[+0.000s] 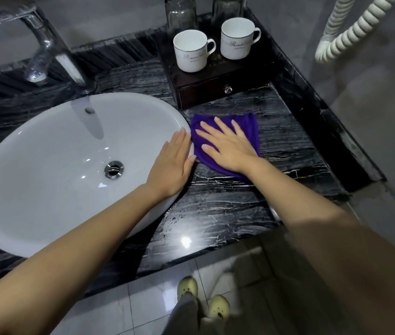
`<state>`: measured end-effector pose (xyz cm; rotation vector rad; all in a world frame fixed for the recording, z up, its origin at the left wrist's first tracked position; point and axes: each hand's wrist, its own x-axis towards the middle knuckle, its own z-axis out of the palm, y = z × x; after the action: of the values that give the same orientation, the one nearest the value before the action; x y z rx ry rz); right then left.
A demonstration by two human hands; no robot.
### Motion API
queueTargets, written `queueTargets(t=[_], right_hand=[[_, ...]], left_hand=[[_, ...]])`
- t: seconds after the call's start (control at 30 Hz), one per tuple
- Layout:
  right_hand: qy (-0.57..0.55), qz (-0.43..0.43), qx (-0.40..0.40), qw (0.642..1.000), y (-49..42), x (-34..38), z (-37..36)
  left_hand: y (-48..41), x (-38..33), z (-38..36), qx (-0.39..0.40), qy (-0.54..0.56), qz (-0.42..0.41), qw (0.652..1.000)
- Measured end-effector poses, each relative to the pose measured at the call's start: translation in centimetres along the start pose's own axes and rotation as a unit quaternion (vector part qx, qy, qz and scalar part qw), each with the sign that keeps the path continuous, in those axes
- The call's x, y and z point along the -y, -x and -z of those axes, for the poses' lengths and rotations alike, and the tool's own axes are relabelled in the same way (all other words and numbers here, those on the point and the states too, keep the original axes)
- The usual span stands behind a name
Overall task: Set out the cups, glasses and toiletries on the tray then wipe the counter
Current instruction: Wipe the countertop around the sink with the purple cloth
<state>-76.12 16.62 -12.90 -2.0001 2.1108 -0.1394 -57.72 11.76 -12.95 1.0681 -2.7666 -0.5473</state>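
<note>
A purple cloth [247,124] lies flat on the black marble counter [215,209], just right of the basin. My right hand [225,146] presses on it with straight, spread fingers. Flat on the basin's right rim rests my left hand [174,163], fingers straight, holding nothing. At the back stands a dark wooden tray box [203,90] with a drawer knob. On it are two white cups [191,52] [237,38], and behind them two clear glasses [180,15] [227,7].
A white oval basin [58,165] with a chrome drain fills the left. A chrome tap [44,52] rises behind it. A coiled white cord [351,32] hangs at the right wall. The counter's raised edge runs along the right; tiled floor and my slippers are below.
</note>
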Motion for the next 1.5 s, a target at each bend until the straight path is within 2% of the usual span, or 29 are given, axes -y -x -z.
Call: queueTargets(t=[0.33, 0.73, 0.97, 1.17, 1.3, 1.5], right_hand=[[0.003, 0.025, 0.015, 1.000, 4.8, 2.1, -0.8], [0.016, 0.026, 0.026, 0.999, 10.5, 5.7, -2.1], [0.010, 0.100, 0.044, 0.994, 14.3, 6.2, -2.7], [0.021, 0.150, 0.061, 0.987, 16.0, 2.6, -1.5], [0.073, 0.100, 0.032, 0.992, 14.7, -1.0, -1.1], [0.065, -0.001, 0.005, 0.998, 10.6, -5.5, 0.7]], left_hand=[[7.4, 1.0, 0.2, 0.028, 0.017, 0.029, 0.999], [8.5, 1.0, 0.2, 0.022, -0.013, 0.010, 1.000], [9.2, 1.1, 0.3, 0.028, -0.029, 0.006, 0.999], [9.3, 1.0, 0.2, 0.010, -0.052, -0.007, 0.999], [9.3, 1.0, 0.2, 0.001, -0.071, -0.014, 0.997], [9.3, 0.8, 0.1, -0.005, -0.095, -0.016, 0.995]])
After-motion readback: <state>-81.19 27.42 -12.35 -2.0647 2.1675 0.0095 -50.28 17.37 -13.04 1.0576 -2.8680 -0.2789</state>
